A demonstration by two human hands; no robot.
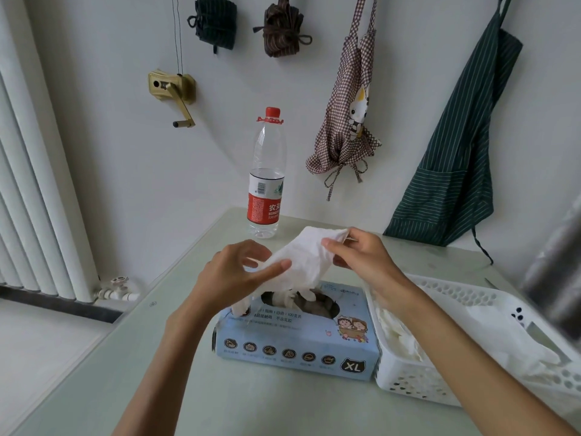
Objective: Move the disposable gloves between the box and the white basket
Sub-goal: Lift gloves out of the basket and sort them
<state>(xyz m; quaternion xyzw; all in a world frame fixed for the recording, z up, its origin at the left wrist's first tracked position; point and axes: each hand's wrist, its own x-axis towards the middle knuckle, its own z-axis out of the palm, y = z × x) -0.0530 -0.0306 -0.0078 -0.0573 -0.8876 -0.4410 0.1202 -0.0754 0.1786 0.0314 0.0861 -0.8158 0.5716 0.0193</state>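
A white disposable glove point(306, 258) is stretched in the air above the blue glove box point(298, 344). My left hand point(239, 272) pinches its lower end between thumb and fingers. My right hand point(361, 256) pinches its upper end near the cuff. The glove's fingers hang down to the oval opening of the box, where more gloves point(287, 298) poke out. Right of the box stands the white basket point(405, 380), touching it, with several white gloves point(399, 336) lying inside.
A water bottle point(267, 177) with a red cap stands behind the box near the table's far edge. Aprons point(349, 118) hang on the wall behind. A radiator point(34, 171) fills the left side. A dark blurred object point(556, 272) rises at the far right.
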